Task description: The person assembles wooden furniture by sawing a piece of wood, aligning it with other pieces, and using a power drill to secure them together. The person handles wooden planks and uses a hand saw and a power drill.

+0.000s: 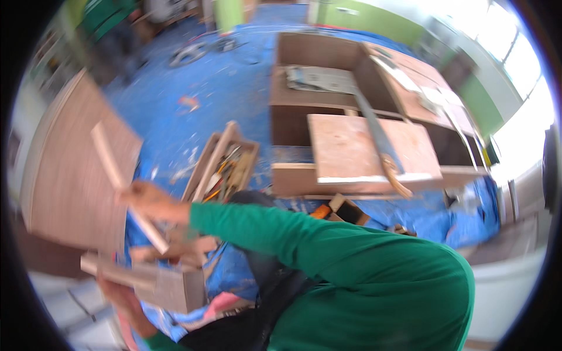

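Note:
My right hand reaches across to the left, its fingers closed around the middle of a pale wooden strip that slants in the air. Lower down, my left hand grips a second light piece of wood from below. This piece lies against the top of a brown wooden box-like block. Motion blurs both hands, and some of the left fingers are hidden behind the wood.
A large brown panel stands at the left. An open toolbox sits on the blue floor sheet. To the right, a handsaw rests on a board over an open cabinet frame. Another person is at the far left.

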A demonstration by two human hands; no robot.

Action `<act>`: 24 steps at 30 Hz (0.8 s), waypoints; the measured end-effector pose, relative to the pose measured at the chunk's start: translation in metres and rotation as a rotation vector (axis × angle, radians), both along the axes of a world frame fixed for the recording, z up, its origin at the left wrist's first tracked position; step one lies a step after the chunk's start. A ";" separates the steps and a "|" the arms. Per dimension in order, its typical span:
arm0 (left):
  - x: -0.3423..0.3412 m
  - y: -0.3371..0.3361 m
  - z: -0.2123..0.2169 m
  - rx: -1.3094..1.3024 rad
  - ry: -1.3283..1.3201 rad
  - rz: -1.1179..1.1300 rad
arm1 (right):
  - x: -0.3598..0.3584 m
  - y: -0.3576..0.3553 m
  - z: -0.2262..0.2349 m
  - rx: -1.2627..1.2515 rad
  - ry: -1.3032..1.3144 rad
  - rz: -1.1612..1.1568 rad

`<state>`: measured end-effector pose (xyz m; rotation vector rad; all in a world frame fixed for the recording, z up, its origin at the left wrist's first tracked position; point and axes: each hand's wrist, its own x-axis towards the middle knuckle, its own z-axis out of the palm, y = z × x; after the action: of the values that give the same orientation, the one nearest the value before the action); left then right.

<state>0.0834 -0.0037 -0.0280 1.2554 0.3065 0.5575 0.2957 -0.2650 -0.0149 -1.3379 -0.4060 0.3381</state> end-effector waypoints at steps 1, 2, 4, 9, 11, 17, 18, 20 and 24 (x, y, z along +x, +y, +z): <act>0.005 0.003 -0.009 -0.044 0.003 -0.031 | 0.005 0.001 -0.015 0.154 0.044 -0.043; 0.005 -0.008 -0.016 -0.098 0.012 -0.017 | 0.005 -0.011 -0.016 0.131 -0.043 0.025; 0.009 -0.026 -0.022 -0.186 -0.001 0.014 | -0.003 -0.025 -0.006 0.026 -0.073 0.051; 0.020 -0.053 -0.011 -0.263 -0.117 0.008 | -0.025 -0.027 0.018 -0.155 -0.224 -0.037; 0.013 -0.042 -0.032 -0.220 -0.135 -0.009 | -0.050 -0.012 0.016 -0.123 -0.288 0.013; 0.024 -0.119 -0.012 -0.259 -0.042 -0.079 | -0.100 0.006 -0.041 -0.473 -0.531 0.289; 0.023 -0.122 -0.019 -0.267 -0.046 -0.108 | -0.104 0.009 -0.047 -0.480 -0.526 0.336; 0.022 -0.114 -0.032 -0.268 -0.046 -0.251 | -0.100 0.006 -0.052 -0.497 -0.518 0.391; 0.022 -0.119 -0.039 -0.337 0.006 -0.196 | -0.095 0.006 -0.059 -0.496 -0.525 0.430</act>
<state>0.1050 -0.1230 -0.0666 0.9475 0.2662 0.3179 0.2008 -0.2592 -0.0743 -1.8245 -1.1134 0.4605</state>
